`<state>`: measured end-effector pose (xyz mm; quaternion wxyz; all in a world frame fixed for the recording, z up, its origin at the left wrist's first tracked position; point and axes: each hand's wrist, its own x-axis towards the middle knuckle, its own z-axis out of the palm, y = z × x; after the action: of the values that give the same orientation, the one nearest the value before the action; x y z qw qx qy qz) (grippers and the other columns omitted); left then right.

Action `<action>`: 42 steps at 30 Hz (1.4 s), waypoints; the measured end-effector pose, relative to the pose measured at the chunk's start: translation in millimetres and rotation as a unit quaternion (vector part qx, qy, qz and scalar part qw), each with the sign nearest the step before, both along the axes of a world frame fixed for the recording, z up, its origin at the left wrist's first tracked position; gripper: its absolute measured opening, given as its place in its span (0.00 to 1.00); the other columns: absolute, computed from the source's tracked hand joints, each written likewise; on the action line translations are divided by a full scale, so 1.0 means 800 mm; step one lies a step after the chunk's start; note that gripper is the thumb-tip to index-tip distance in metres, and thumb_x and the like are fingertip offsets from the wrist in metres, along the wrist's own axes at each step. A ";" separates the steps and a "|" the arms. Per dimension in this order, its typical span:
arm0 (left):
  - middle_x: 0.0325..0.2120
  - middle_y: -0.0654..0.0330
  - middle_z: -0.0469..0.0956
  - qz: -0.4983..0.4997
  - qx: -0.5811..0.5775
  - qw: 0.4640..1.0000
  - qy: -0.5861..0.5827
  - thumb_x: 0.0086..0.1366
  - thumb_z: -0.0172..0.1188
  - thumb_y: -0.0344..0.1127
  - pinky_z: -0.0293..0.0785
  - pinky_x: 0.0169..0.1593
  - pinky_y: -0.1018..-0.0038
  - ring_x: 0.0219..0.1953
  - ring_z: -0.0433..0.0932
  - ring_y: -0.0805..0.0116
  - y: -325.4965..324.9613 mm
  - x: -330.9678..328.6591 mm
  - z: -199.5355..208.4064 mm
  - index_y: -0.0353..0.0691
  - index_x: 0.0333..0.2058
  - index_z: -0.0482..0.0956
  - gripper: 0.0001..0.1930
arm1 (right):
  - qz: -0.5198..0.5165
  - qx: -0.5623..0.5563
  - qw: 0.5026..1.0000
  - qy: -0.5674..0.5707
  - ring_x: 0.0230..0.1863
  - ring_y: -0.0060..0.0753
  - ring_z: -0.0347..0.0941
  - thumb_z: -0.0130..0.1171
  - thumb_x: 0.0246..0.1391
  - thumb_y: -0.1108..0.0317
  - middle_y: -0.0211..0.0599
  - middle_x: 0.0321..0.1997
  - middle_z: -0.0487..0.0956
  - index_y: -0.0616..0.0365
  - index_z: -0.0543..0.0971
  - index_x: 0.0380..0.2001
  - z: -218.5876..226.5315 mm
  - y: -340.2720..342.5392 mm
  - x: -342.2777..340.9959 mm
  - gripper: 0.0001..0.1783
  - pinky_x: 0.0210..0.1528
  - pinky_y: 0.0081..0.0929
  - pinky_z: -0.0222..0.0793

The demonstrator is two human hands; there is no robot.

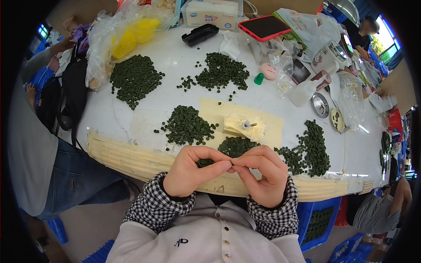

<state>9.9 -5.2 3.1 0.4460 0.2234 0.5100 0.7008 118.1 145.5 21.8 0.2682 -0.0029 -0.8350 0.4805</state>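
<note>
My left hand and my right hand meet at the table's near edge, thumbs and forefingers pinched together. Between the fingertips is a small dark green piece, mostly covered by them. Just beyond lies a pile of small round dark green parts, partly hidden by my fingers. Behind that pile stands a cream-coloured block with a metal pin sticking out, on a tan sheet. A similar pile sits left of the block, and another lies to the right.
Two more green piles lie farther back. Beyond are a black tray, a red-framed phone, a green cap and a round metal tin. A blue crate stands below the table. Another person is at left.
</note>
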 end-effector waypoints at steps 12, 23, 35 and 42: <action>0.30 0.56 0.81 0.007 -0.003 0.998 0.057 0.60 0.57 0.26 0.73 0.42 0.79 0.34 0.78 0.74 0.000 0.000 0.001 0.29 0.34 0.80 0.06 | -0.006 0.008 1.000 0.004 0.29 0.30 0.75 0.63 0.41 0.82 0.37 0.29 0.76 0.62 0.80 0.31 -0.003 0.000 0.000 0.11 0.30 0.22 0.71; 0.30 0.58 0.81 0.022 -0.023 0.995 0.095 0.59 0.57 0.26 0.72 0.41 0.81 0.34 0.76 0.77 0.003 0.003 0.002 0.29 0.34 0.80 0.07 | -0.006 -0.039 0.999 -0.008 0.30 0.30 0.75 0.61 0.42 0.84 0.39 0.30 0.77 0.63 0.79 0.30 -0.004 0.000 -0.001 0.10 0.32 0.21 0.71; 0.29 0.60 0.80 0.050 -0.037 0.990 0.125 0.58 0.57 0.26 0.71 0.38 0.81 0.32 0.75 0.80 0.005 0.012 -0.006 0.29 0.33 0.79 0.06 | 0.010 -0.117 0.992 -0.039 0.30 0.28 0.74 0.59 0.42 0.82 0.39 0.30 0.76 0.65 0.79 0.29 -0.011 0.003 0.001 0.08 0.34 0.20 0.71; 0.29 0.59 0.80 0.059 -0.028 0.997 -0.032 0.61 0.57 0.28 0.64 0.28 0.86 0.23 0.68 0.85 -0.001 0.007 -0.005 0.32 0.34 0.79 0.06 | -0.045 -0.113 0.992 -0.023 0.29 0.26 0.74 0.59 0.43 0.83 0.39 0.29 0.76 0.65 0.78 0.29 -0.007 -0.002 0.000 0.07 0.32 0.18 0.70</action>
<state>15.5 -6.2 -0.9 0.4258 0.1577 0.5271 0.7183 117.8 144.3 15.9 0.2684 -0.0813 -0.7802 0.5592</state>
